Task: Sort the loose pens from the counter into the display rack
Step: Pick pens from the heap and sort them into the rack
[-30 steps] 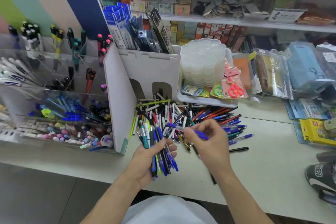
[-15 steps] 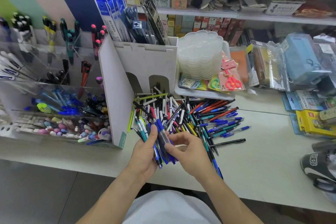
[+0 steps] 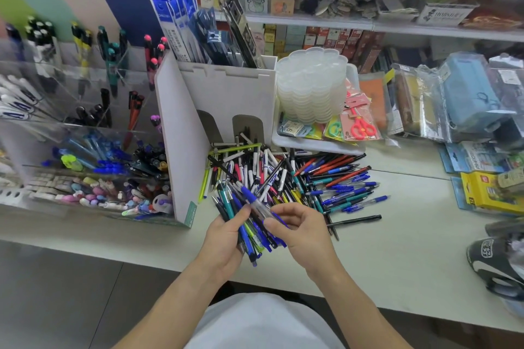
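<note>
My left hand (image 3: 224, 244) grips a bundle of blue pens (image 3: 255, 235); my right hand (image 3: 300, 232) pinches one pen of it. Loose pen pile (image 3: 297, 178) lies on the desk (image 3: 397, 258), beside the clear display rack (image 3: 85, 150) at left.

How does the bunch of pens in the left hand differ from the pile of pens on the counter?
The bunch of pens is gripped in the left hand, lifted off the counter; the pile of pens lies loose on it. The bunch is small and roughly aligned; the pile is far larger and crisscrossed. The bunch is mostly blue; the pile also mixes in red, teal, black and white. The right hand touches only the bunch. Both are unsorted pens outside the rack.
</note>
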Demonstrator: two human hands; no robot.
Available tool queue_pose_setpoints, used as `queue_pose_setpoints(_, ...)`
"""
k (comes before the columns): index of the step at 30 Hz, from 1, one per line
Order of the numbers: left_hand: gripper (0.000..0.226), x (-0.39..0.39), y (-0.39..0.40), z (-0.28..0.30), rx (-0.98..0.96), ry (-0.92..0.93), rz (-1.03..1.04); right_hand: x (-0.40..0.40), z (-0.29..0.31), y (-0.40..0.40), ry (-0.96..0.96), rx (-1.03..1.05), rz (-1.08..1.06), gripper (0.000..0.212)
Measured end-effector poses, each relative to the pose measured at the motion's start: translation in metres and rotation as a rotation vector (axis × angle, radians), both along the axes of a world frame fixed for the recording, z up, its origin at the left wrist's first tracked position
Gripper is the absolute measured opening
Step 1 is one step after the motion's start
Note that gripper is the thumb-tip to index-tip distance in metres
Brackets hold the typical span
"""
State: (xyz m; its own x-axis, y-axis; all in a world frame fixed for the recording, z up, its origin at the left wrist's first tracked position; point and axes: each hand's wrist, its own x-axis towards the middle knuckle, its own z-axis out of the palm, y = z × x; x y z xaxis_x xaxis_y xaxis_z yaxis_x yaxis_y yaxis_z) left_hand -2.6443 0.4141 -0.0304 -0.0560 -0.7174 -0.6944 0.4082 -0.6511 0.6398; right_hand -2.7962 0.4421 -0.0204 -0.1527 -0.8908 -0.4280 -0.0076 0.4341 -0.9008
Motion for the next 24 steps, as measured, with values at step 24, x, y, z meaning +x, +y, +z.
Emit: queue_pose_setpoints(24,0.029,-0.006,0.009,-0.005,-0.139,0.018,-0.241,-0.016,-0.006,-0.005,0.206,0.068,0.551,0.019)
